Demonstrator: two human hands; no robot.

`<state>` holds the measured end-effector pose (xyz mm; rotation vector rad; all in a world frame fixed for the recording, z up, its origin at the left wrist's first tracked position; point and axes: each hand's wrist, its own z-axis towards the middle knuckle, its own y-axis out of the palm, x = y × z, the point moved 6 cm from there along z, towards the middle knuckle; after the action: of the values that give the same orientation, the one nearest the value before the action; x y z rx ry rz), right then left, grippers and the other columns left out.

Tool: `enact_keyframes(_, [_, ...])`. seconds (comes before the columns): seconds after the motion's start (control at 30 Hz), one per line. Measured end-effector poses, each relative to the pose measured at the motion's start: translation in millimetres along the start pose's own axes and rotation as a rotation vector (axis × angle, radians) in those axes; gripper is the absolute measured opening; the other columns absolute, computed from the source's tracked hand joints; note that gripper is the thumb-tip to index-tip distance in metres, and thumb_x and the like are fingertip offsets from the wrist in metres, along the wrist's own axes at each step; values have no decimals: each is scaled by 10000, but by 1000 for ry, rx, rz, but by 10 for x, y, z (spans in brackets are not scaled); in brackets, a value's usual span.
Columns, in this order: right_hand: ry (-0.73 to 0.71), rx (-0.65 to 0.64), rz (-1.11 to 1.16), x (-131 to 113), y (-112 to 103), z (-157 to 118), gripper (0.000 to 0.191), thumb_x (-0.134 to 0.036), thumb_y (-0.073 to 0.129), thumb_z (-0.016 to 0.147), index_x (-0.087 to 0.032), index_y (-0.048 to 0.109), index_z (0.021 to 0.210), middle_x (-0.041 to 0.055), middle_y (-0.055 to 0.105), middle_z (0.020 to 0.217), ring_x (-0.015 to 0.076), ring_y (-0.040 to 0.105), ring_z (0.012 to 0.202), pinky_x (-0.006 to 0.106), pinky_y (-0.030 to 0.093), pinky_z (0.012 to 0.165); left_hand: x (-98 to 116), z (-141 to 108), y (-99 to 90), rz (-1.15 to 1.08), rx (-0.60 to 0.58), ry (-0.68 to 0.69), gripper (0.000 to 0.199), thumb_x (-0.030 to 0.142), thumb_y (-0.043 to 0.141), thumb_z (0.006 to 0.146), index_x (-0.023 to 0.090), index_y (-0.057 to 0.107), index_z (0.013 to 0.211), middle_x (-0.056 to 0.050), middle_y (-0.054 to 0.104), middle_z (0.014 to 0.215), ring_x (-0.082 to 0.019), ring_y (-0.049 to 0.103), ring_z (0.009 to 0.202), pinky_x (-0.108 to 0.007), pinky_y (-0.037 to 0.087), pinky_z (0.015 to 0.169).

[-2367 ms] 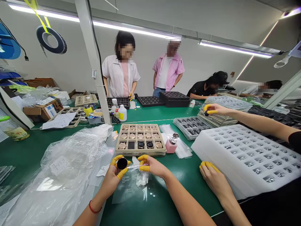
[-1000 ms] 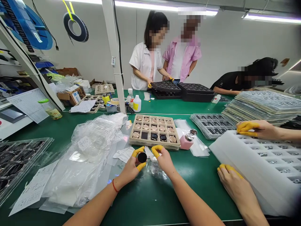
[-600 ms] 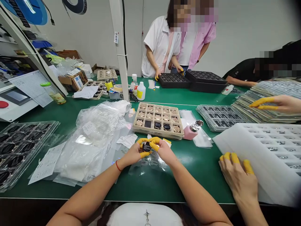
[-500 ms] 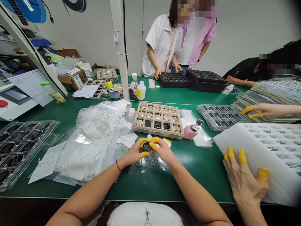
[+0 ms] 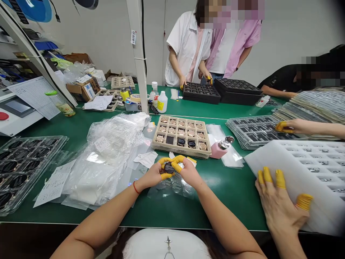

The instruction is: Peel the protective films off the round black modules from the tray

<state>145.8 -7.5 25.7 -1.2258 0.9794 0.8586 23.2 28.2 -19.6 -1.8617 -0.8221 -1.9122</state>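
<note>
Both my hands wear yellow finger cots and meet over the green table point(image 5: 229, 187). My left hand point(image 5: 154, 175) pinches a small black round disc point(image 5: 169, 167) between thumb and fingers. My right hand point(image 5: 189, 172) presses its thumb and forefinger onto the same disc from the right. Under the hands lies a clear plastic bag point(image 5: 172, 187). Just beyond them stands a beige compartment tray point(image 5: 180, 153) holding several round copper-coloured and black pieces.
A pink pump bottle point(image 5: 218, 150) stands right of the tray. Crumpled clear plastic bags point(image 5: 110, 151) lie to the left, black blister trays point(image 5: 18, 169) at far left. A co-worker's hand point(image 5: 281, 205) rests on a white foam tray point(image 5: 318, 180); another hand point(image 5: 287, 126) touches stacked clear trays. Two people stand at black trays point(image 5: 201, 91).
My right hand has come in onto the disc, which my left hand kept holding. The view has dropped toward the table. The co-worker's near hand has spread on the foam tray.
</note>
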Motion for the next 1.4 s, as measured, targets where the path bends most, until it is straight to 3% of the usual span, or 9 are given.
enact_keyframes(0.5, [40,38,-23,69,-8,-13,101,-405,615,727,-315,658,741,29,685,868,270,601,949,434,475,808,-17,-5,-17,-6,5,1,516,214,695,723,211,438,1171,-40,631,961,-175,624,882,-349,497,834])
enact_keyframes(0.83, [-25,43,-51,-34,77,46,103,-393,599,734,-323,658,781,35,680,890,272,591,972,450,457,832,-13,-1,-4,8,5,1,515,223,692,723,211,433,1168,-27,616,922,-166,618,858,-326,496,802])
enact_keyframes(0.9, [-44,83,-92,-19,-97,-64,121,-404,602,730,-329,659,806,38,678,907,279,581,999,465,443,863,-14,2,-16,22,23,-17,519,246,696,718,215,433,1164,-24,615,910,-164,617,835,-321,496,779])
enact_keyframes(0.93, [-33,144,-117,16,-286,-176,137,-414,609,723,-332,658,822,41,677,916,284,574,1017,469,436,878,-14,4,-25,35,36,-30,520,261,697,716,216,434,1162,-21,615,897,-163,617,815,-318,496,764])
enact_keyframes(1.07, [164,655,-167,311,-1503,-956,283,-495,600,719,-309,652,926,49,675,963,281,563,1067,434,456,872,-1,4,-51,71,63,-78,534,293,700,709,214,429,1162,-16,611,869,-159,617,771,-321,492,739])
enact_keyframes(1.17, [224,808,-151,535,-2105,-1377,496,-590,407,812,-201,624,1031,84,658,1000,294,556,1089,439,462,839,17,-3,-51,74,52,-88,543,292,695,715,218,418,1176,-26,609,893,-157,611,780,-321,490,744])
enact_keyframes(1.23, [210,790,-112,678,-2239,-1455,569,-634,349,817,-188,613,1053,93,652,1000,292,557,1083,427,464,833,32,-9,-54,92,52,-78,536,293,693,718,217,422,1174,-28,607,888,-156,603,780,-316,487,738])
enact_keyframes(1.4, [49,530,-122,871,-2157,-1380,510,-644,388,786,-282,601,1074,89,639,959,297,542,1085,432,454,853,35,-18,-43,74,46,-72,526,289,694,719,212,425,1165,-30,607,895,-156,607,790,-327,486,759])
